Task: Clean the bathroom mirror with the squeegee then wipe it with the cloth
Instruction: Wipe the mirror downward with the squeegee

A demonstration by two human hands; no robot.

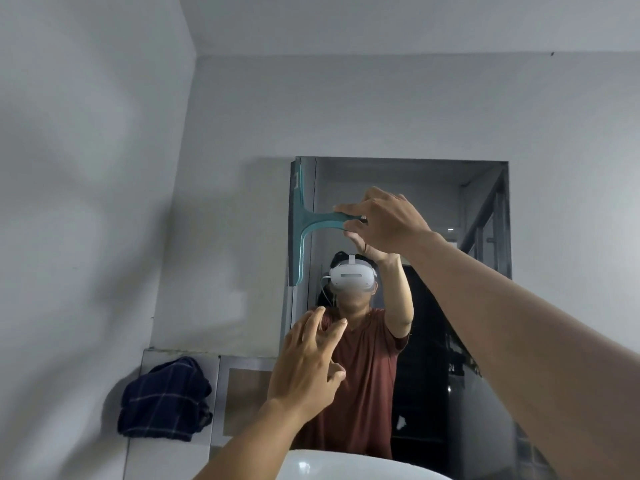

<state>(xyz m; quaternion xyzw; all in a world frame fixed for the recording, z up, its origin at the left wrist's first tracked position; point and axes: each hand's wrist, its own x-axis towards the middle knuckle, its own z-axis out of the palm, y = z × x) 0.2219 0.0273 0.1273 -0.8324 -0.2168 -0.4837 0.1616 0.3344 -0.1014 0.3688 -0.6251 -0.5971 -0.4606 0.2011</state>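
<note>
The rectangular mirror (433, 209) hangs on the grey wall ahead. A teal squeegee (302, 220) has its blade standing vertical against the mirror's upper left edge. My right hand (384, 220) is shut on the squeegee's handle, arm stretched up from the lower right. Lower down, my left hand (308, 362) hovers with fingers spread in front of the mirror's lower left part, holding nothing. A dark blue checked cloth (166, 400) lies bunched on the tiled ledge to the left of the mirror.
A white basin (332, 465) shows at the bottom edge below the mirror. A tiled ledge (242, 386) runs along the wall beside the cloth. The left wall (86, 202) meets the mirror wall in a corner. The mirror reflects a person wearing a headset.
</note>
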